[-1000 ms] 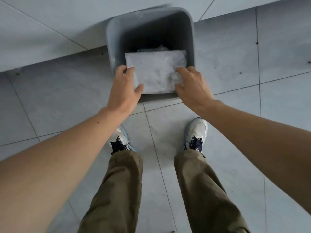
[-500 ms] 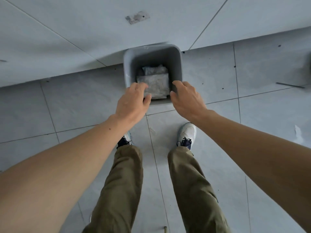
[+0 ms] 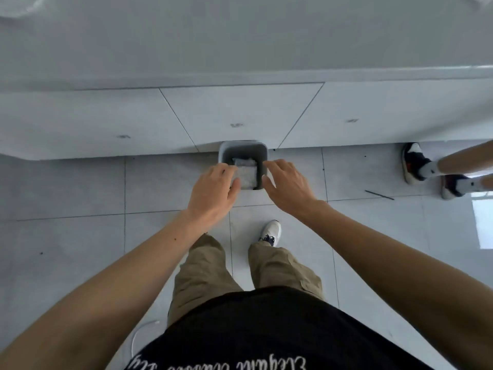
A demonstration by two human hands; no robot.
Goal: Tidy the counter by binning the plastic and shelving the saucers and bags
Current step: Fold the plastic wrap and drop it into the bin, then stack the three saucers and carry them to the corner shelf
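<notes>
A grey square bin (image 3: 262,153) stands on the tiled floor against the base of the white counter (image 3: 240,73). Crumpled clear plastic (image 3: 247,175) lies inside it. My left hand (image 3: 213,192) hovers in front of the bin's left rim, fingers loosely curled and holding nothing. My right hand (image 3: 289,186) hovers in front of the right rim with fingers spread, also holding nothing. Both hands are well above the bin and apart from the plastic.
White cabinet doors (image 3: 234,116) run under the counter behind the bin. Another person's feet (image 3: 416,166) in dark shoes stand at the right. A thin dark stick (image 3: 378,194) lies on the floor near them. My own legs and shoe (image 3: 272,232) are below.
The plastic has left my hands and dropped into the bin. I have straightened up, so the bin looks smaller and farther, and both hands have risen away from it.
</notes>
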